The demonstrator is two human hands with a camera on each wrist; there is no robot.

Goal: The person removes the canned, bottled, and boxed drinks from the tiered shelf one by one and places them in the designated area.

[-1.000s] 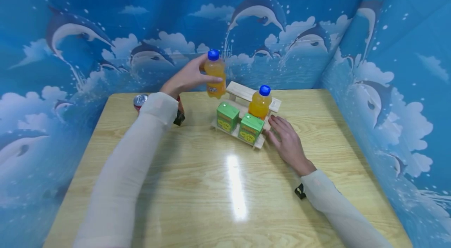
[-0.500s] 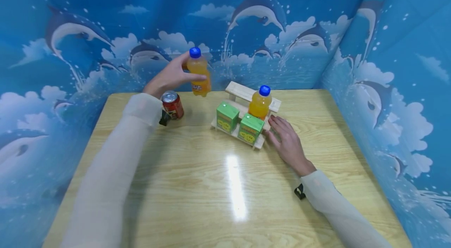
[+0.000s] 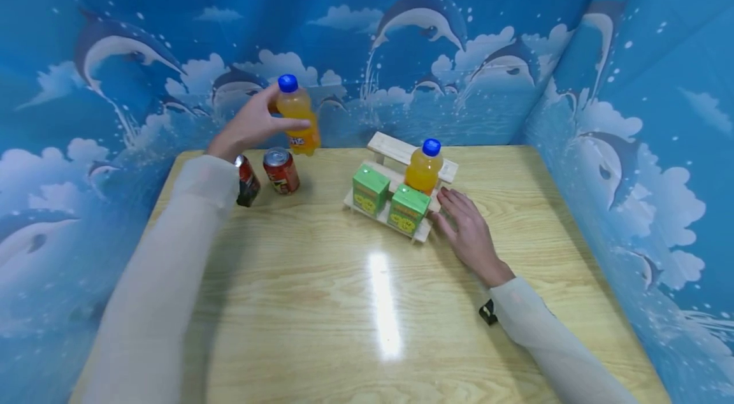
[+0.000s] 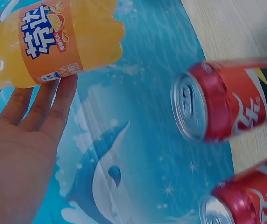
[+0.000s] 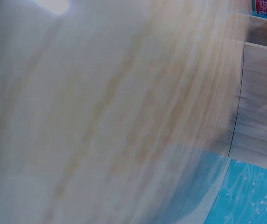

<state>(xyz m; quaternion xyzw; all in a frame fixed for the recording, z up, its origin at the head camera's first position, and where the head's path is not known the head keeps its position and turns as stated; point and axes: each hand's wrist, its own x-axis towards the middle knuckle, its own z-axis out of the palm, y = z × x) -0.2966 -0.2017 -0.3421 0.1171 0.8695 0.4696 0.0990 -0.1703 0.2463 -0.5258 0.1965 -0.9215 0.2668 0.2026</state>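
Note:
My left hand (image 3: 250,127) grips an orange soda bottle (image 3: 304,138) with a blue cap, raised near the table's back edge. The left wrist view shows the bottle's orange label (image 4: 49,39) between thumb and fingers. Below it stand a red soda can (image 3: 281,173) and a second can (image 4: 250,198), which my left wrist partly covers in the head view. My right hand (image 3: 469,232) touches the right end of a stepped wooden rack (image 3: 390,146), fingers nearly straight along its side. On the rack are another orange soda bottle (image 3: 423,169) and two green drink cartons (image 3: 369,189).
The rack stands toward the back of a wood-grain table (image 3: 309,302). A blue dolphin-print curtain (image 3: 321,2) encloses the back and sides. Just a strip of the rack's end panel (image 5: 257,93) and a few fingertips show in the right wrist view.
My left hand has carried the bottle leftward, away from above the rack's left end to near the cans. The nearer can has come into full view. My right hand has stayed at the rack.

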